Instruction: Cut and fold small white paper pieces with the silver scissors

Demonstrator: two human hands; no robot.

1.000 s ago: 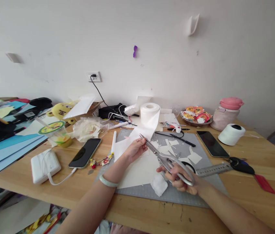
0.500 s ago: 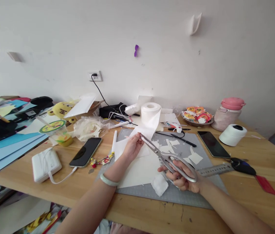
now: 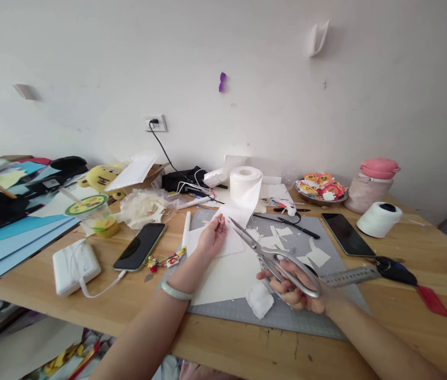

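In the head view, my right hand (image 3: 300, 290) is wrapped round the handles of metal scissors (image 3: 251, 243), whose blades point up and left and look slightly apart. Just left of the blade tips is my left hand (image 3: 212, 238), palm up, its fingertips pinched together; whatever they hold is too small to make out. Behind the fingers a strip of white paper hangs down from a paper roll (image 3: 244, 184). White sheets (image 3: 223, 274) lie under the hands on a grey cutting mat (image 3: 306, 319). A crumpled white piece (image 3: 260, 301) rests below the scissors.
Paper scraps (image 3: 281, 237), a black pen (image 3: 304, 228) and a steel ruler (image 3: 352, 275) lie to the right. Phones (image 3: 140, 247) flank the mat on both sides. A drink cup (image 3: 98, 219) and power bank (image 3: 76, 266) stand left; a thread cone (image 3: 379, 219) stands right.
My left hand has moved a little left, away from the scissor tips it was touching. My right hand and the scissors have hardly moved.
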